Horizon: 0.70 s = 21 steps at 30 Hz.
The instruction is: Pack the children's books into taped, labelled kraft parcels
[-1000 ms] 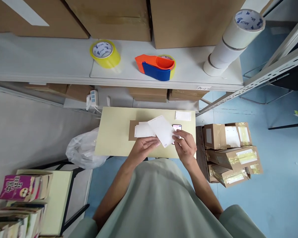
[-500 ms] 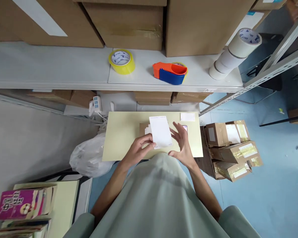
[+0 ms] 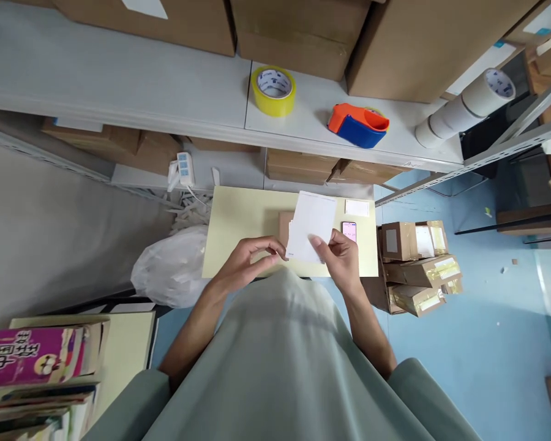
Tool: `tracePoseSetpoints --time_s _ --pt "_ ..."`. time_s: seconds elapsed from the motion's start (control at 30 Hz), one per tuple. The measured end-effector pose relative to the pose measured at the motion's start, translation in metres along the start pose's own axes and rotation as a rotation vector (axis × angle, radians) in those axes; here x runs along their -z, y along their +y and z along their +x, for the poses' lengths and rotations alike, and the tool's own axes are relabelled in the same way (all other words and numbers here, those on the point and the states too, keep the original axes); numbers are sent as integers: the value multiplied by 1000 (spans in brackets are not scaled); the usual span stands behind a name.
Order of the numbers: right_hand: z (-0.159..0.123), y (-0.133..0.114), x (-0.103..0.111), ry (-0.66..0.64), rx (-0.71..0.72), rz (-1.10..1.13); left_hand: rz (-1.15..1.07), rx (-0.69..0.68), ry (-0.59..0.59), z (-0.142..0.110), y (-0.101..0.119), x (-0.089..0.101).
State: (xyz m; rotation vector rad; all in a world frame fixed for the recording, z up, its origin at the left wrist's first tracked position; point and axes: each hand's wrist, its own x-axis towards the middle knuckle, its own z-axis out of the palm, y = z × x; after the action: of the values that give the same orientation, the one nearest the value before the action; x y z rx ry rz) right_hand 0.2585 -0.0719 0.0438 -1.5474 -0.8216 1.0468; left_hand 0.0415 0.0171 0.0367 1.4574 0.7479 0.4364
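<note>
Pale blue floor [image 3: 477,343] surrounds the pale yellow rectangular surface [image 3: 239,214]. Over the surface, near its front edge, the right hand [image 3: 342,254] has its grip closed on a white rectangular paper sheet [image 3: 313,214], thumb on top. The left hand [image 3: 252,260] is at the surface's front edge, its grip released, thumb and curled fingers apart beside the sheet's lower left corner; whether they touch it is unclear. Flat on the surface lie a brown cardboard piece [image 3: 283,225], partly hidden by the sheet, a lit smartphone [image 3: 349,229] and a small white rectangular card [image 3: 357,208]. Beyond the surface, a grey metal shelf [image 3: 188,86] bears a yellow tape roll [image 3: 274,107] and an orange-and-blue plastic tape dispenser [image 3: 358,127]. Stacked brown cardboard boxes [image 3: 406,269] stand right of the surface; a translucent white plastic bag [image 3: 174,266] bulges to its left.
</note>
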Motion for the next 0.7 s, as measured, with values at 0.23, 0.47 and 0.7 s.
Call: tracePoseSetpoints --time_s 0.23,0.47,0.7 --pt "-14 -9 -30 30 65 -35 -2 -72 58 -22 5 18" --pt "-19 -12 -38 46 84 -44 -14 -113 58 -26 4 24" --pt "-15 -14 -25 60 51 -45 -10 -112 39 -17 8 13"
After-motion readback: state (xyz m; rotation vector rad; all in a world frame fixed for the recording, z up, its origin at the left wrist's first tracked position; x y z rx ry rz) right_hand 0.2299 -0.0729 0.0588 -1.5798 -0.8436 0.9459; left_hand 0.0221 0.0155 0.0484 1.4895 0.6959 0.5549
